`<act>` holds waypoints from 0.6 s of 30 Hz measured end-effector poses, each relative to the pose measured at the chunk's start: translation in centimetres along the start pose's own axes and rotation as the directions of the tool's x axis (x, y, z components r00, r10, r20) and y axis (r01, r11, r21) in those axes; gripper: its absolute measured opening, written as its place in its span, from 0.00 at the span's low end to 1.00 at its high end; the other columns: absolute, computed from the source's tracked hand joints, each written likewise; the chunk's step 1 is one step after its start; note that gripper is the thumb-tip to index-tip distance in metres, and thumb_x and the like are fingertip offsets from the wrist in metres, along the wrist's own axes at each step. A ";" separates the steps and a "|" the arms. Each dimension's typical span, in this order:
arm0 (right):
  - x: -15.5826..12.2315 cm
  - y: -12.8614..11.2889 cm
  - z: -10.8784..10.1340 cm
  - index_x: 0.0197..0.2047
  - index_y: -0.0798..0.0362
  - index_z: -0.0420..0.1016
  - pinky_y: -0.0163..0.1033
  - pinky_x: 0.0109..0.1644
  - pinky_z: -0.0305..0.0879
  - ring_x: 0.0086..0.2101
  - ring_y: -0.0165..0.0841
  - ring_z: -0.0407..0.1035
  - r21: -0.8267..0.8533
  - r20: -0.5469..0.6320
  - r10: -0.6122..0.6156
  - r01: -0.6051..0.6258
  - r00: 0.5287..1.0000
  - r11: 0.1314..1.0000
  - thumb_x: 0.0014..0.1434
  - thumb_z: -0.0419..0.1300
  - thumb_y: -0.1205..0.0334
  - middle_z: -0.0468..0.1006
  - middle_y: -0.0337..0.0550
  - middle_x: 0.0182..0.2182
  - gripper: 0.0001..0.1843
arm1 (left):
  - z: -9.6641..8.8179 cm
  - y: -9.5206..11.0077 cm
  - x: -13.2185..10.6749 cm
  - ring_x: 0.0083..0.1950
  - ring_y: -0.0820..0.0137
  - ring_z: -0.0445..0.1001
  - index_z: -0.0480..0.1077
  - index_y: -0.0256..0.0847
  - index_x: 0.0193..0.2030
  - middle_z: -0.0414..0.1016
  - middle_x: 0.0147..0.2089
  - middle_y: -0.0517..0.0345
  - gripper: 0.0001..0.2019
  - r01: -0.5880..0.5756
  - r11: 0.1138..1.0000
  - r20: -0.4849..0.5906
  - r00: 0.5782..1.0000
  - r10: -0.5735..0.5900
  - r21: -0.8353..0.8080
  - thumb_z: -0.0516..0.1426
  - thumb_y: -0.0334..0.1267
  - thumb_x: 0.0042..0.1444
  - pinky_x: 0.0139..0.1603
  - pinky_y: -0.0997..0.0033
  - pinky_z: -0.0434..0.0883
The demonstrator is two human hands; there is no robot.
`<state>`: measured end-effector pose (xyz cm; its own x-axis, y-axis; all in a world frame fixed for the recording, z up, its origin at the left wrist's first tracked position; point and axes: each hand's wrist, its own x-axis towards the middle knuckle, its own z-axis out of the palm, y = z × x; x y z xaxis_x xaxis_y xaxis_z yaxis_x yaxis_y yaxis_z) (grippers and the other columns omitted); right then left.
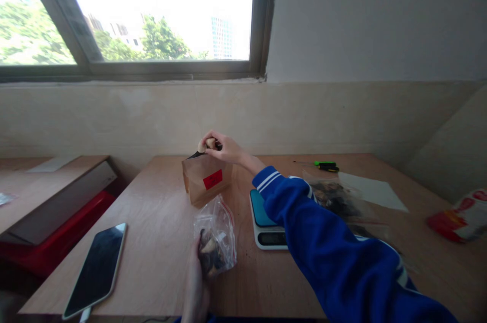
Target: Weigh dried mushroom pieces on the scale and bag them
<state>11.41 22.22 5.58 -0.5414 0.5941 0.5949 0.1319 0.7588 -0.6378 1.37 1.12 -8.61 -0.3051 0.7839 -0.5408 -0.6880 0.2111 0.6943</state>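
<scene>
Fingers [211, 139] of our right hand [226, 149] press together, pinching a pale dried piece [202, 146] just above the top edge of a paper bag [201, 186]; a dark sliver [195, 154] juts from the pinch, and we cannot tell whether it belongs to the piece. A firm, low pinch suits this spot, keeping the piece over the bag. Our left hand [195, 287] wraps a clear plastic bag [218, 237] of dark dried pieces near the surface's near edge, and holding it upright guards its contents. Right of the paper bag sits a scale [262, 219], partly under our blue sleeve [335, 242]. Beyond it, toward the far right corner, lies a second plastic bag [337, 200]. A phone [95, 270] rests by the left edge.
</scene>
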 end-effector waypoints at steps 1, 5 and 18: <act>-0.2 0.0 0.0 0.38 0.55 0.70 0.33 0.35 0.60 0.28 0.27 0.61 -0.027 0.004 -0.014 0.014 1.000 1.000 0.53 0.58 0.66 0.64 0.32 0.25 0.07 | -0.1 0.0 0.1 0.24 0.70 0.77 0.74 0.37 0.39 0.79 0.27 0.59 0.08 0.000 1.000 -0.003 1.000 0.000 -0.003 0.59 0.39 0.55 0.28 0.73 0.74; -0.8 0.0 0.0 0.55 0.53 0.65 0.33 0.40 0.61 0.31 0.27 0.64 -0.058 -0.032 -0.012 0.010 0.999 0.998 0.53 0.59 0.69 0.70 0.34 0.32 0.25 | 0.0 0.0 0.1 0.25 0.69 0.79 0.73 0.38 0.42 0.81 0.29 0.57 0.09 0.033 0.999 -0.028 0.999 -0.033 -0.004 0.57 0.37 0.57 0.29 0.71 0.75; -1.6 0.1 -0.4 0.54 0.51 0.67 0.37 0.48 0.63 0.42 0.33 0.68 -0.179 0.077 -0.023 0.037 0.997 0.983 0.60 0.54 0.67 0.75 0.43 0.44 0.18 | 0.8 0.8 -1.0 0.26 0.67 0.79 0.74 0.37 0.37 0.79 0.26 0.57 0.08 0.028 1.000 -0.011 1.000 -0.028 -0.012 0.58 0.39 0.55 0.30 0.69 0.76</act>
<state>12.58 21.47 4.75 -0.6070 0.5538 0.5700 0.2584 0.8158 -0.5174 1.65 0.94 -7.10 -0.2927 0.7714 -0.5650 -0.7042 0.2258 0.6732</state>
